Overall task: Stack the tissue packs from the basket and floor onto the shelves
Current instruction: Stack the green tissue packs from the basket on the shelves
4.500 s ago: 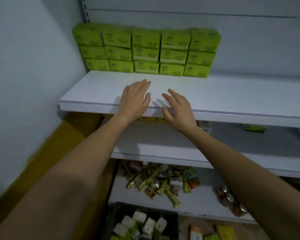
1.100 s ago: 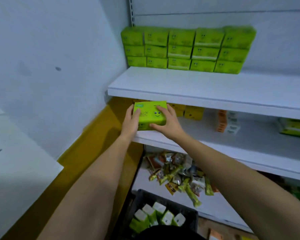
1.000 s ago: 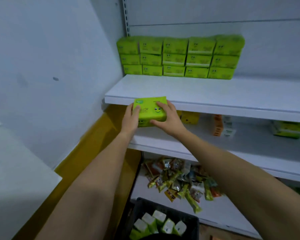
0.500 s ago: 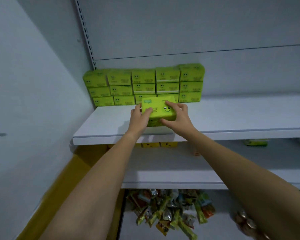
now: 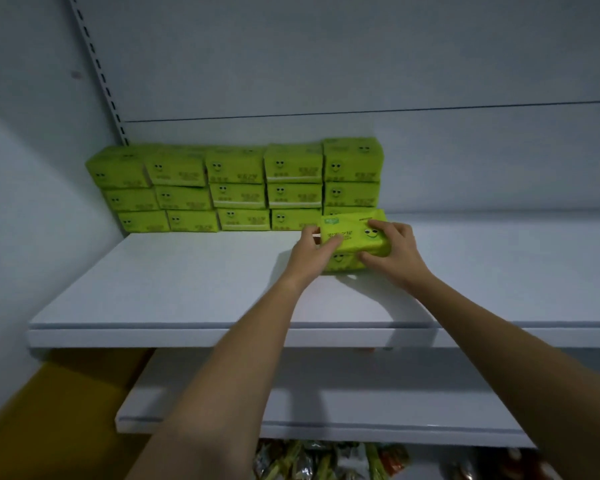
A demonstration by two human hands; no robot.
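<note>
A green tissue pack [image 5: 355, 237] with a smiley face is held between both hands over the white top shelf [image 5: 194, 289]. My left hand [image 5: 310, 252] grips its left end and my right hand [image 5: 394, 252] grips its right end and top. The pack sits just in front of the right end of a stacked wall of green tissue packs [image 5: 236, 188], three rows high, at the back of the shelf. Its lower edge looks close to or on the shelf surface; I cannot tell which. The basket is out of view.
A second white shelf [image 5: 326, 410] lies below, and snack packets [image 5: 326, 462] show on a lower level at the bottom edge. A grey wall [image 5: 32, 202] closes the left side. A yellow floor strip [image 5: 56, 403] runs at lower left.
Both hands have lifted the green pack from the lower shelf level up and onto the top shelf, then moved it right toward the stack's right end. The view has tilted upward; the basket has left the frame.
</note>
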